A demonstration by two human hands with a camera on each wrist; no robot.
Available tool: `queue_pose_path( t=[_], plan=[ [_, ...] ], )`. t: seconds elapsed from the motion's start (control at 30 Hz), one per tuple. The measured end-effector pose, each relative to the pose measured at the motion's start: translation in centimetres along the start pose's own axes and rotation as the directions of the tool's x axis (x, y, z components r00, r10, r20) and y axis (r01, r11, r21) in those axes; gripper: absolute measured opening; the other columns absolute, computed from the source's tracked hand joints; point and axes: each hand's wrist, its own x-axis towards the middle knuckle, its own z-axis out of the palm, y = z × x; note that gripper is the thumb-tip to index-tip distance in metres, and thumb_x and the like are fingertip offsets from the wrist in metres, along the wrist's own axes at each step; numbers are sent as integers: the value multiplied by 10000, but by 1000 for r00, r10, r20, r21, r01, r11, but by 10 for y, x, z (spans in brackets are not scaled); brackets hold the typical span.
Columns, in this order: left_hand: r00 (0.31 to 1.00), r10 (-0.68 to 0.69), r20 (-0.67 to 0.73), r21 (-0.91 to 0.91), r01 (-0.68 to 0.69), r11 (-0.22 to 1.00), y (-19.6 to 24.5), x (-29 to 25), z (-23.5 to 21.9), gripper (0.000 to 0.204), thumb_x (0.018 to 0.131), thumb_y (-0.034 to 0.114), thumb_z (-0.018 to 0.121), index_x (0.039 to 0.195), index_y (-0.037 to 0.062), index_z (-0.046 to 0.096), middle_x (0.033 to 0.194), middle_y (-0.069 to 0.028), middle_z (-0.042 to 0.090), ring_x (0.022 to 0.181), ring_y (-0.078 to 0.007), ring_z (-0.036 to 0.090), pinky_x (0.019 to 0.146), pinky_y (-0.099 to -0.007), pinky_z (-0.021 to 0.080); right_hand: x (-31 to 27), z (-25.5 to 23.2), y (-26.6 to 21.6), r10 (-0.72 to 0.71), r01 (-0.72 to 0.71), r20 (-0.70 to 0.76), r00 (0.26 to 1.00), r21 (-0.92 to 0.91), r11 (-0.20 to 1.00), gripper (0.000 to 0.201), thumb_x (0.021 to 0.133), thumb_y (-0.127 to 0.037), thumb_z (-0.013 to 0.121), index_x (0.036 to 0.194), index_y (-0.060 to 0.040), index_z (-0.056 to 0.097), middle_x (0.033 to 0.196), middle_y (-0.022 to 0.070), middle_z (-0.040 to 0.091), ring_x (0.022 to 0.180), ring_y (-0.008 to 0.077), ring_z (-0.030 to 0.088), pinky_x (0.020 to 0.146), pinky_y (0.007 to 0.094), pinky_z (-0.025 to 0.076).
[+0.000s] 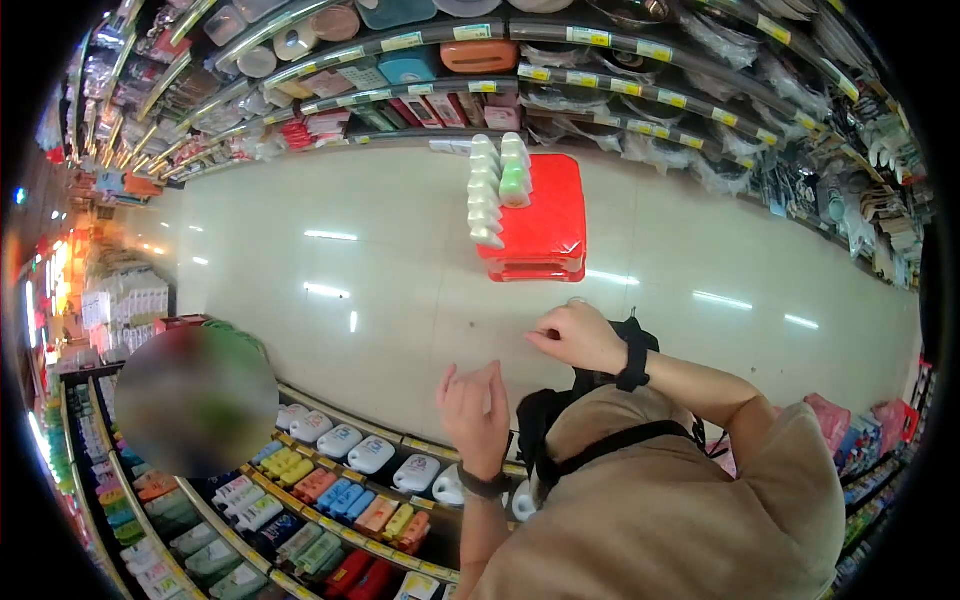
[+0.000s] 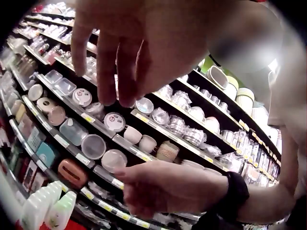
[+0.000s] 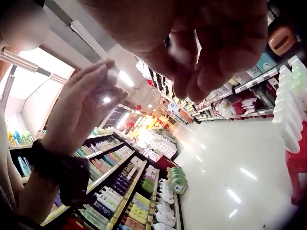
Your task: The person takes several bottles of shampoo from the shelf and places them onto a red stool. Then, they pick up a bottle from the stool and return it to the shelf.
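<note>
Left grip (image 1: 473, 415) raised, relaxed; right grip (image 1: 580, 337) seemingly loosely curled

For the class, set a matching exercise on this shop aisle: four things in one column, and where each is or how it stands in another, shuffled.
Things
1. Red stool
2. White bottles
3. Orange container
4. Left hand

Place or state
A. On a shelf at the top of the head view
B. Raised, holding nothing
C. Standing on the pale floor
D. In rows on the stool

Right pairs: 1-C, 2-D, 3-A, 4-B
</note>
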Motion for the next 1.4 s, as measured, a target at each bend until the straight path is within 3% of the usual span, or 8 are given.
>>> queue_pose_path(
  t=[0.27,0.57,0.73,0.9,1.03,1.13,1.23,1.4],
  plan=[
    [987,46,154,-179,-18,984,-25,62,36,56,780,24,624,822,53,645,751,-44,644,690,-182,593,924,-415,403,72,9,32,121,-111,-111,986,88,990,143,771,-184,576,774,-45,607,732,131,630,710,326,606,646,409,485],
    [874,211,438,-331,-62,942,-148,108,89,80,795,70,602,852,18,623,839,-137,617,783,-324,584,713,-385,469,136,100,72,309,-330,-452,837,34,943,199,748,-96,613,937,-47,580,929,178,585,934,365,525,821,419,425],
    [869,63,491,-376,146,915,-175,126,160,129,829,83,561,915,-10,583,815,-164,603,757,-327,582,692,-397,466,170,126,77,301,-382,-640,707,13,924,278,701,-68,602,971,-16,561,1022,228,539,980,390,493,847,432,415],
    [902,-35,431,-528,283,801,-179,141,218,207,884,118,521,1041,-16,530,950,-170,598,835,-291,580,758,-365,458,202,93,120,160,-462,-678,717,-291,838,363,703,-59,583,1062,-37,528,1088,209,478,985,384,483,830,427,422],
    [835,-107,540,-621,481,619,-181,147,247,311,926,193,467,1148,-25,467,977,-129,573,855,-223,560,731,-338,454,234,66,154,108,-439,-603,790,-433,787,410,688,-56,589,1092,-61,519,1082,191,467,975,361,492,817,423,428],
    [543,-301,784,-509,840,187,-185,144,273,354,935,249,455,1173,-12,462,997,-80,554,858,-172,551,715,-292,459,242,66,173,143,-406,-489,861,-490,771,418,687,-94,601,1097,-85,524,1064,166,470,963,337,500,804,418,438],
    [412,-333,848,-419,906,55,-187,140,287,395,943,321,434,1217,37,443,1036,-48,523,855,-135,532,708,-267,454,243,69,185,128,-357,-415,901,-538,764,406,682,-117,612,1077,-81,525,1054,158,469,948,328,506,797,417,446],
    [322,-317,892,-344,939,-16,-177,137,294,450,950,409,374,1308,136,372,1152,-46,492,929,-146,528,759,-300,452,240,66,199,150,-341,-346,926,-599,725,399,664,-115,628,1044,-72,513,1067,154,462,944,320,516,770,413,465]
  ],
)
